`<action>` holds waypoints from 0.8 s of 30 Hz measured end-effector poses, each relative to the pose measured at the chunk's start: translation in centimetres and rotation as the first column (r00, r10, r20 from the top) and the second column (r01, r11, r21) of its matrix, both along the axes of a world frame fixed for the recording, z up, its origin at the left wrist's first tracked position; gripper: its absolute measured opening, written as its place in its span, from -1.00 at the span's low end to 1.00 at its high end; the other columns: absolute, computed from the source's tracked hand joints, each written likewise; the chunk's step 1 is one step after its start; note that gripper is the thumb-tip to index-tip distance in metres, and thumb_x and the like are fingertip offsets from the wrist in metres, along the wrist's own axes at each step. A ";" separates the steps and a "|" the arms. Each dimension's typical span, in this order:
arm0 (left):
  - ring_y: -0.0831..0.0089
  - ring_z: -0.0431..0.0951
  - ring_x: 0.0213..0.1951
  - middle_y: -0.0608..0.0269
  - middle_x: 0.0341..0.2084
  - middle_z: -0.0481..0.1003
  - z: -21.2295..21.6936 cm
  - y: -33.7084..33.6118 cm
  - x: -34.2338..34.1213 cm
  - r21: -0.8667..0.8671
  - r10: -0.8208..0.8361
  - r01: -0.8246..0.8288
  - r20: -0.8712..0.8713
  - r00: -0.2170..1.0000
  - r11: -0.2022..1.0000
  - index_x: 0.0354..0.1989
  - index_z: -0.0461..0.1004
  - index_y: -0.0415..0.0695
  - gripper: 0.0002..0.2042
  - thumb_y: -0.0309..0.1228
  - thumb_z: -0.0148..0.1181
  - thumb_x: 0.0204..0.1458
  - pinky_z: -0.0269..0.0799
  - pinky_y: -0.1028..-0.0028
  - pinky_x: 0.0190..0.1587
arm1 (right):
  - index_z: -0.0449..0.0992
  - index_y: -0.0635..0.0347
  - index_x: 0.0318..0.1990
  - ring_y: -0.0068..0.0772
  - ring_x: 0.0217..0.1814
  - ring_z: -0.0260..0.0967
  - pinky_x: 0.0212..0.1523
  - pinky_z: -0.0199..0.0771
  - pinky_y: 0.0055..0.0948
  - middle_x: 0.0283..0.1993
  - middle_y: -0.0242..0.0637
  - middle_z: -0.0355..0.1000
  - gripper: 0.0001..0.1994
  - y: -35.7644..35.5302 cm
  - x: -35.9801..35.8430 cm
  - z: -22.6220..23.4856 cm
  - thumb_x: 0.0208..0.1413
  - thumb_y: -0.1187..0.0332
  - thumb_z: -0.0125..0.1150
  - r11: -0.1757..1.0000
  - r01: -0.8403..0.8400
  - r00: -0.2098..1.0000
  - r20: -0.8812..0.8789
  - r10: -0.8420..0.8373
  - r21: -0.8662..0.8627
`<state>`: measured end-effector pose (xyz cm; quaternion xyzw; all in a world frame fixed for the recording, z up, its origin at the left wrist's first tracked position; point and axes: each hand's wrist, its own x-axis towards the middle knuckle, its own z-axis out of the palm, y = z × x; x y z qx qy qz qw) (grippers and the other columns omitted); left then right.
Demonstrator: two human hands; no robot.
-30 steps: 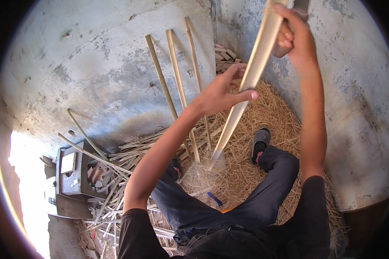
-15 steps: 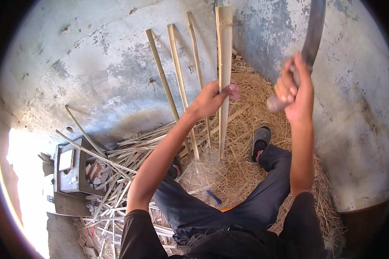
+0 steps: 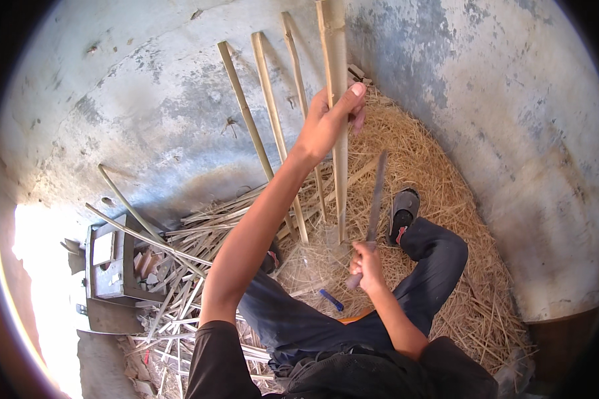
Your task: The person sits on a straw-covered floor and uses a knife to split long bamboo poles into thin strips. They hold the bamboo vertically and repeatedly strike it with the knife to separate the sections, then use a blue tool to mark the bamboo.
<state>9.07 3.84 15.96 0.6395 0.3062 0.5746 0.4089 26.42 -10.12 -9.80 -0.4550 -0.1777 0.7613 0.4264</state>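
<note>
My left hand (image 3: 333,120) grips a long, channelled bamboo strip (image 3: 337,173) high up, thumb across its front. The strip stands nearly upright; its lower end is down at the floor between my feet. Low and to the right, my right hand (image 3: 366,265) is wrapped round the handle of a machete (image 3: 377,193). The long dark blade points up and away from me, a little right of the strip and apart from it. Three thinner bamboo strips, among them a narrow one (image 3: 246,110), lean against the wall left of my left hand.
Shavings (image 3: 419,146) heap along the right wall. Split sticks (image 3: 199,233) lie piled at left, near a grey box (image 3: 110,256) holding broken pieces. A blue-handled tool (image 3: 331,300) lies between my legs. My shoe (image 3: 403,211) stands right of the blade. Walls (image 3: 146,80) close in ahead.
My right hand has swung the machete down from the upper right to low beside the strip. My left hand has shifted higher on the strip, whose top now tilts slightly left.
</note>
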 end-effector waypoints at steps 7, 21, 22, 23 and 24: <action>0.72 0.07 -0.63 0.54 -0.67 0.11 -1.7 -0.6 1.9 0.041 0.411 -0.414 0.070 0.909 0.909 -0.48 0.16 -0.01 -0.55 0.03 -0.17 0.39 -0.04 0.56 -0.60 | 0.33 0.08 -0.41 -0.64 -0.77 0.02 -0.72 0.01 -0.52 -0.68 -0.54 0.11 -0.81 -1.4 -3.1 -1.9 0.20 0.38 0.20 0.991 -0.114 0.989 0.106 0.106 0.072; 0.73 0.11 -0.63 0.52 -0.66 0.18 -2.1 -1.0 1.2 0.096 0.563 -0.572 0.104 0.820 0.815 -0.44 0.33 -0.11 -0.58 -0.05 -0.09 0.39 0.00 0.62 -0.60 | 0.32 0.10 -0.42 -0.65 -0.73 0.01 -0.71 -0.01 -0.53 -0.65 -0.52 0.12 -0.83 -0.5 -2.7 -5.4 0.19 0.45 0.15 0.992 -0.079 0.985 0.158 0.062 0.102; 0.73 0.12 -0.63 0.52 -0.66 0.19 -2.2 -1.0 1.2 0.083 0.540 -0.549 0.109 0.835 0.832 -0.44 0.33 -0.11 -0.58 -0.05 -0.08 0.39 0.01 0.62 -0.61 | 0.31 0.09 -0.43 -0.65 -0.73 0.00 -0.71 -0.01 -0.53 -0.65 -0.53 0.12 -0.83 -0.6 -2.9 -5.0 0.19 0.46 0.15 0.987 -0.077 0.987 0.154 0.055 0.140; 0.74 0.13 -0.63 0.52 -0.66 0.19 -2.2 -0.9 1.2 0.070 0.517 -0.526 0.114 0.848 0.848 -0.45 0.33 -0.11 -0.58 -0.06 -0.07 0.38 0.01 0.62 -0.61 | 0.31 0.09 -0.44 -0.65 -0.73 -0.01 -0.71 -0.01 -0.53 -0.65 -0.53 0.12 -0.82 -0.7 -3.1 -4.8 0.19 0.47 0.14 0.981 -0.075 0.988 0.149 0.049 0.177; 0.74 0.14 -0.63 0.52 -0.66 0.19 -2.2 -0.9 1.2 0.057 0.495 -0.503 0.119 0.861 0.862 -0.45 0.33 -0.11 -0.58 -0.06 -0.06 0.38 0.01 0.63 -0.62 | 0.30 0.09 -0.45 -0.65 -0.73 -0.02 -0.71 -0.02 -0.53 -0.65 -0.53 0.11 -0.82 -0.7 -3.2 -4.7 0.18 0.47 0.14 0.974 -0.074 0.989 0.144 0.043 0.214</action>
